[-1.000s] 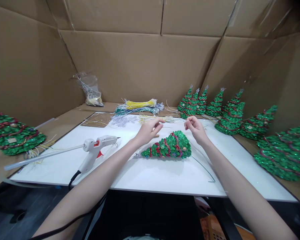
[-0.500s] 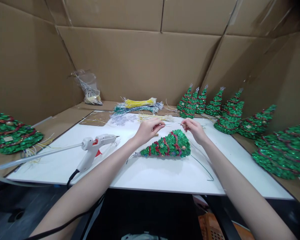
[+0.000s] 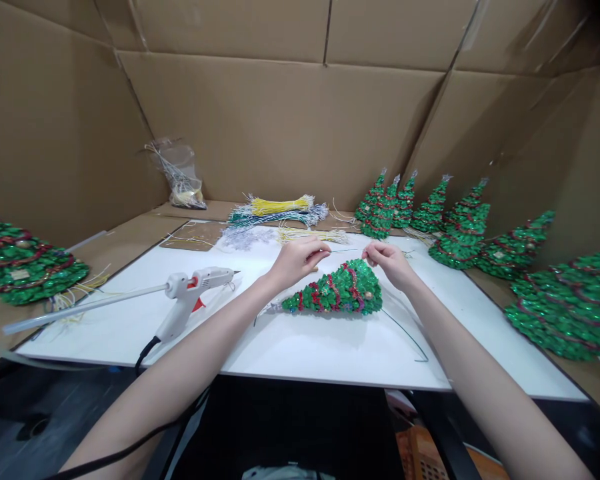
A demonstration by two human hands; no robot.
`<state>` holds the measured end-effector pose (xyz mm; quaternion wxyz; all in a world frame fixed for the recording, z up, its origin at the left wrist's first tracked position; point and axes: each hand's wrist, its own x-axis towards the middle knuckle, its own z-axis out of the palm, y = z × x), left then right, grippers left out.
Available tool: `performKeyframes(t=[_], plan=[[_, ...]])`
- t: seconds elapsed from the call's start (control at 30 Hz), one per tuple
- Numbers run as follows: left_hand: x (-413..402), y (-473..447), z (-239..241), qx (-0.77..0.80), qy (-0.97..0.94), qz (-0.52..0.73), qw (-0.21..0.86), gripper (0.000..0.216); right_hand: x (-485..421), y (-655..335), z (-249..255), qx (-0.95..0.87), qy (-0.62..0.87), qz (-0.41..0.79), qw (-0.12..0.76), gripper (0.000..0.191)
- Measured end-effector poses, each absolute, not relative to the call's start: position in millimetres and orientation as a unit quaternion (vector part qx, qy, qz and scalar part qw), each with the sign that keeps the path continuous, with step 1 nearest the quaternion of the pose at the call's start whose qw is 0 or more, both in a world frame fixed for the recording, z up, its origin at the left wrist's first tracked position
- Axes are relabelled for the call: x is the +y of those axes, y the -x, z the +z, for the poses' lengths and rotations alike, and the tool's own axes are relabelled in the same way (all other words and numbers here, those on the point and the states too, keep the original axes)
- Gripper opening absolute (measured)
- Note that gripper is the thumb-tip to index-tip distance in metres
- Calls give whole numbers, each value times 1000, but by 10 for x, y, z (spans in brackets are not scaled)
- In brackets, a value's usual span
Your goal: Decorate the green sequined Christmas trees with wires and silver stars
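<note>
A small green Christmas tree [image 3: 337,290] with red garland and beads lies on its side on the white board [image 3: 300,357], tip to the left. Just beyond it, my left hand [image 3: 297,260] pinches a thin dark wire [image 3: 343,251], whose free end points right. My right hand [image 3: 387,262] is close to that end, above the tree's base, thumb and fingers pressed together; what they hold, if anything, is too small to make out. A bent green wire [image 3: 407,335] lies on the board, running from beside the tree's base.
To the left lies a white glue gun [image 3: 180,303] with a long glue stick. Bundled wires [image 3: 280,210] and a plastic bag [image 3: 180,177] are at the back. Several finished-looking trees [image 3: 460,240] line the right; another tree [image 3: 25,263] is at far left. Cardboard walls [image 3: 280,120] surround the board.
The wire spanned both hands before; now its right end shows free, a little short of my right fingers. Both hands have stayed nearly in place, and the tree has not moved.
</note>
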<state>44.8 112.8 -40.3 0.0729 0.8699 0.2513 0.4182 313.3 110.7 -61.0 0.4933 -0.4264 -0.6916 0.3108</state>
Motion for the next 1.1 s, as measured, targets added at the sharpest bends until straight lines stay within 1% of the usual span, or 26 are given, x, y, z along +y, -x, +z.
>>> performKeyframes(t=[0.3, 0.43, 0.83, 0.97, 1.1], plan=[[1172, -421, -379, 289, -864, 402, 92, 18, 1062, -3119, -556, -712, 447, 223, 494, 45], [1184, -419, -372, 301, -863, 393, 102, 18, 1050, -3088, -533, -718, 450, 192, 495, 46], [1215, -389, -343, 320, -867, 360, 128, 19, 1043, -3079, -524, -747, 440, 163, 472, 49], [1216, -376, -323, 317, -875, 340, 139, 18, 1028, -3107, -481, -734, 447, 149, 488, 50], [1229, -329, -293, 317, -880, 321, 147, 18, 1034, -3179, -453, -704, 460, 126, 526, 50]])
